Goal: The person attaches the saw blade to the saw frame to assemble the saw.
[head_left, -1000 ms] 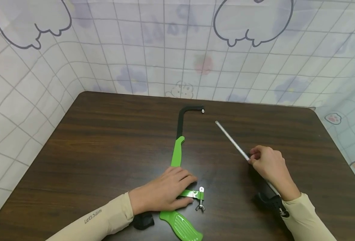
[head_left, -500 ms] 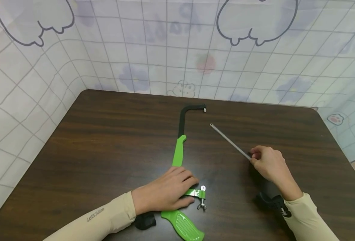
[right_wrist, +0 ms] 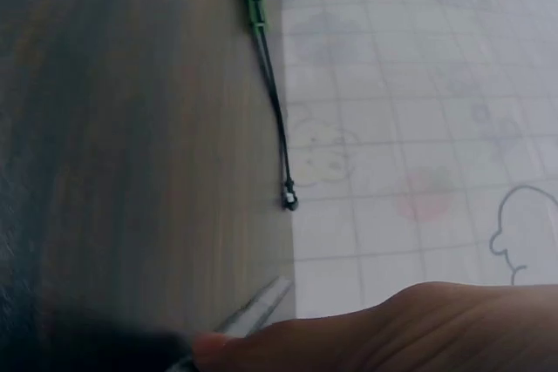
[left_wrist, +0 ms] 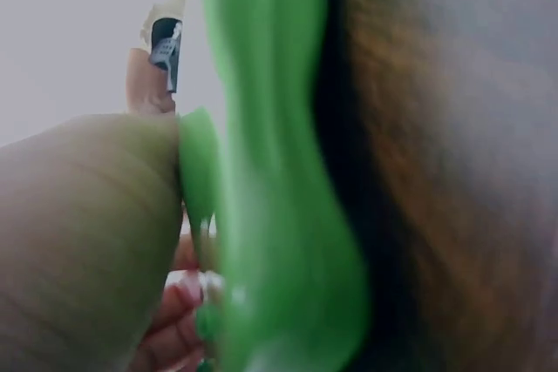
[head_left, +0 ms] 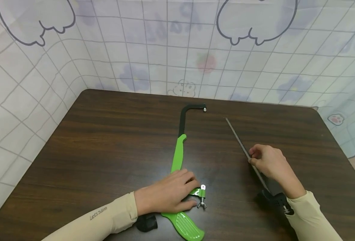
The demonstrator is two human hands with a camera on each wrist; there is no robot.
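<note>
A hacksaw frame, green with a black bent front end, lies flat near the middle of the table. My left hand grips it from above just ahead of the handle; the palm hides that stretch. A silver wing nut sticks out past my fingertips. To the right, the thumb and fingers of my right hand pinch a thin hacksaw blade partway along, apart from the frame. The green handle fills much of the left wrist view. In the right wrist view, the blade's tip shows beyond my hand.
The dark wooden table has rounded far corners. Behind it and at both sides hangs a white gridded cloth with cartoon prints. Black wrist-worn devices sit below both wrists.
The blade has swung in my right fingers: its far tip first dips left, then turns right and farther away, with its edge now showing. My left hand stays on the frame, shifting slightly.
</note>
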